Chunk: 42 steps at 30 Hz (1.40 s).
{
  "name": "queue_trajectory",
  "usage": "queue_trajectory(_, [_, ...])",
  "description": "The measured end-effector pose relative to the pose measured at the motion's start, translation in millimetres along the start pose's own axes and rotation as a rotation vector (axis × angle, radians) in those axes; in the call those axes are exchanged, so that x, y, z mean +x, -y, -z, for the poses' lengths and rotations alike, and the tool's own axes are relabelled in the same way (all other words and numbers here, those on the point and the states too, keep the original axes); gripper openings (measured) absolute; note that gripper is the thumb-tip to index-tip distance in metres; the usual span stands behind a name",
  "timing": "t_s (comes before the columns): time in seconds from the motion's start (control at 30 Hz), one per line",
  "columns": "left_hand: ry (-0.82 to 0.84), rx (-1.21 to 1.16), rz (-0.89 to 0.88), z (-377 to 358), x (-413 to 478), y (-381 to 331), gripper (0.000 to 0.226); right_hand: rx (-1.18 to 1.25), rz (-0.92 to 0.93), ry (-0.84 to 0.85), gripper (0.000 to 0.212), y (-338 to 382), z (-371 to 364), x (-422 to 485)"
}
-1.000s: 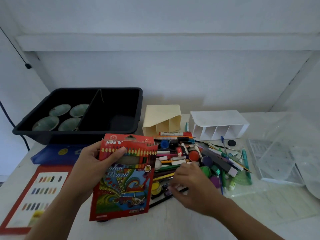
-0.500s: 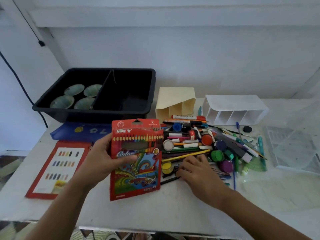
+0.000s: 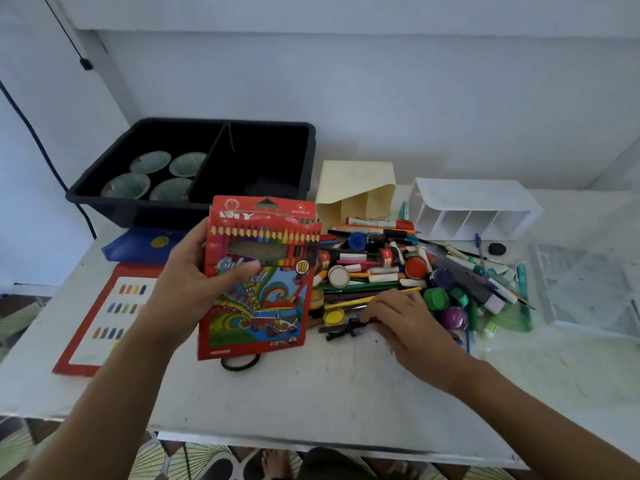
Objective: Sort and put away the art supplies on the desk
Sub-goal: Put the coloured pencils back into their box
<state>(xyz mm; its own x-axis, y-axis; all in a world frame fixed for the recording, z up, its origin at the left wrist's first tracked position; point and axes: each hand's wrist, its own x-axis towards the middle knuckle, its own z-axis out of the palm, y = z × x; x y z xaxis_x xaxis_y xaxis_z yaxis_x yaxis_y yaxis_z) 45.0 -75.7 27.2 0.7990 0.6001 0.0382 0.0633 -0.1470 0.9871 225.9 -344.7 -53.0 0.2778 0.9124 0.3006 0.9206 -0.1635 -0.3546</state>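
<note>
Red pencil box (image 3: 256,282) gripped in the left hand (image 3: 194,289), right hand (image 3: 405,320) pinching dark pencils (image 3: 341,330) at the pile's (image 3: 381,268) six o'clock edge, so sorting looks barely begun, white organizer (image 3: 474,209) at one o'clock unfilled.

dim overall, underexposed, cool blue cast. light is soft and diffuse, direction hard to tell. shadows are faint and soft-edged, e.g. under the pencil box (image 3: 256,282) on the desk (image 3: 311,386). black bin (image 3: 259,161) interior is crushed to near black. clear case (image 3: 588,289) at right is low contrast and washes into the desk. fisheye distortion: the desk's front edge and the wall ledge (image 3: 346,26) bow, worse toward the corners. mild softness and compression smear throughout. right hand (image 3: 412,323) fingertips slightly blurred. print on the box only partly readable.
</note>
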Motion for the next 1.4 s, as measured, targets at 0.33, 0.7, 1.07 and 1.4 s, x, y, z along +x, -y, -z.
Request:
queue_trajectory(0.33, [-0.001, -0.03, -0.029, 5, 16, -18, 0.052, 0.793, -0.489, -0.378, 0.011, 3, 47, 41])
queue_trajectory(0.7, [0.271, 0.076, -0.095, -22, 33, -43, 0.036, 0.005, 0.042, -0.336, 0.014, 0, 96, 108])
queue_trajectory(1.07, [0.322, 0.172, -0.09, -31, 40, -59, 0.021, -0.037, 0.32, -0.151, 0.014, 3, 120, 141])
queue_trajectory(1.4, [0.236, 0.104, -0.002, -30, 45, -51, 0.027, 0.24, -0.342, -0.467, 0.046, 1, 92, 133])
